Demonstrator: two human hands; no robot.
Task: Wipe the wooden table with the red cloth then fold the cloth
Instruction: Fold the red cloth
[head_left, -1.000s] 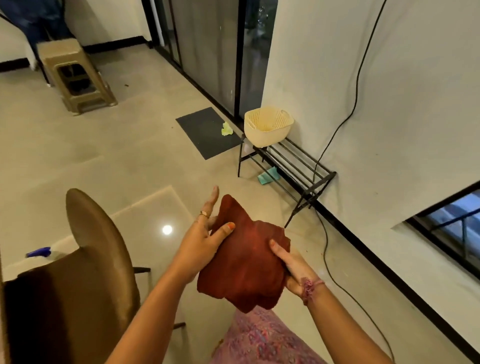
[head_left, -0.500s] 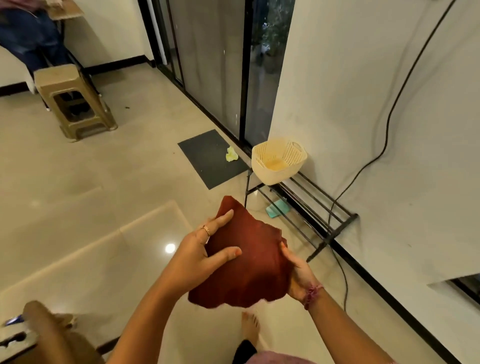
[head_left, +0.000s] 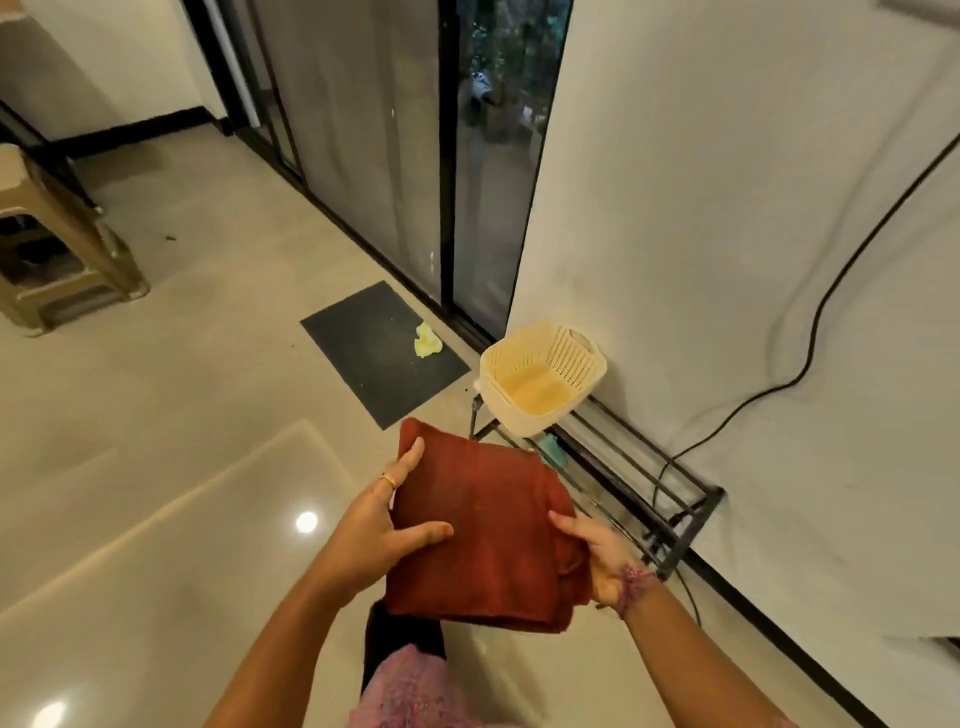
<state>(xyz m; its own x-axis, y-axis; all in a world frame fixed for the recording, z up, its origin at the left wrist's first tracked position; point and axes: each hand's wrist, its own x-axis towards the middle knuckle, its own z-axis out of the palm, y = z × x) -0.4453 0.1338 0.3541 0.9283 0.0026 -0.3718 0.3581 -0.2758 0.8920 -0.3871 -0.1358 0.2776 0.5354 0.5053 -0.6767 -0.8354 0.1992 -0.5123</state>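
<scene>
The red cloth (head_left: 483, 530) is held in the air in front of the person, above the tiled floor (head_left: 171, 447), folded into a thick, roughly rectangular bundle with layered edges showing at its lower right; no wooden table shows in this view. The left hand (head_left: 382, 525) grips the cloth's left edge; its thumb lies across the top face, its fingers (head_left: 408, 460) stretch along the far left side, and a ring sits on one of them. The right hand (head_left: 592, 553) clasps the right edge; the thumb presses on top, and the other fingers are tucked beneath the fabric, out of sight; a thread band circles that wrist. Both hands are closed on the cloth, neither spread wide.

Beyond the cloth, a cream basket (head_left: 543, 376) stands on the end of a black metal rack (head_left: 649, 493) set against the white wall; a black cable (head_left: 810, 343) trails down the wall behind it. A dark mat (head_left: 374, 353) lies on the floor by the sliding glass door, with a small yellow scrap (head_left: 427, 340) on its edge; a tan plastic stool (head_left: 57, 249) stands at the far left.
</scene>
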